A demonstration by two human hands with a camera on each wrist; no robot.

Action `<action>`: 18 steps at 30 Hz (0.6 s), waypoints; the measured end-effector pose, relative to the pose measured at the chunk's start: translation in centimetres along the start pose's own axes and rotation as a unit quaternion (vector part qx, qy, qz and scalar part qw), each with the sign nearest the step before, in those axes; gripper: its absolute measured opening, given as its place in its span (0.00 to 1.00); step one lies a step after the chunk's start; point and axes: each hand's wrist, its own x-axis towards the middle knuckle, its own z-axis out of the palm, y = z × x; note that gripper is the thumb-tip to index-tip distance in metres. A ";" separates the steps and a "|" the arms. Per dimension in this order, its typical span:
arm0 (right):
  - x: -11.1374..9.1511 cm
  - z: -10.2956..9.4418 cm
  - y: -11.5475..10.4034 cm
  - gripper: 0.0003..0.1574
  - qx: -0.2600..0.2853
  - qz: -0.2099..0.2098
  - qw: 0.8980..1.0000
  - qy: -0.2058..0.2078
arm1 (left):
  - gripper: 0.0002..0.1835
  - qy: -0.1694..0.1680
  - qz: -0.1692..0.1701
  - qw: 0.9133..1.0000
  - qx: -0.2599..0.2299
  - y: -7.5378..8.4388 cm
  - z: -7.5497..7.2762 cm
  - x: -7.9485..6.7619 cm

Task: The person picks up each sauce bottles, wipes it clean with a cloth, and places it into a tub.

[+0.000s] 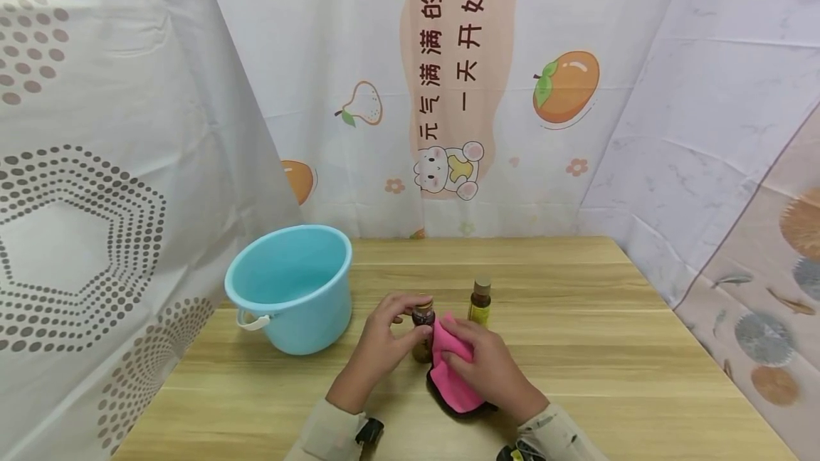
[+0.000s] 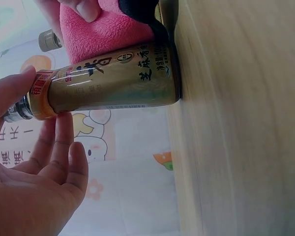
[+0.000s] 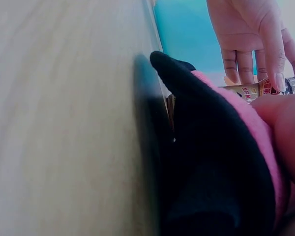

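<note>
A dark sesame oil bottle (image 1: 423,318) stands upright on the table, its gold label (image 2: 113,81) facing the left wrist camera. Thumb and fingers of my left hand (image 1: 383,336) pinch it round the neck, just under the cap. My right hand (image 1: 490,365) holds a pink cloth (image 1: 456,381) with a black underside (image 3: 211,147) against the bottle's right side. The cloth's lower edge hangs down to the tabletop. Just behind my right hand is a second bottle (image 1: 479,308) with a yellow label and a tan cap; its lower part is hidden.
To the left of my hands, a light blue bucket (image 1: 310,319) with a white handle stands on the wooden table (image 1: 608,347). Printed curtains (image 1: 359,34) hang behind the table and on both sides.
</note>
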 end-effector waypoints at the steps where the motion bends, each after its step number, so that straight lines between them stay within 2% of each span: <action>1: 0.0 0.0 0.0 0.35 -0.002 -0.001 1.000 0.001 | 0.24 0.001 0.000 1.000 0.001 0.0 0.0 0.0; 8: 0.0 0.1 -0.1 0.34 0.006 -0.012 1.000 0.023 | 0.24 -0.002 0.005 1.000 0.006 -0.1 0.0 0.0; 18: 0.1 -0.2 -0.4 0.34 0.020 -0.083 0.993 0.082 | 0.23 -0.004 0.023 1.000 0.011 -0.1 -0.1 0.0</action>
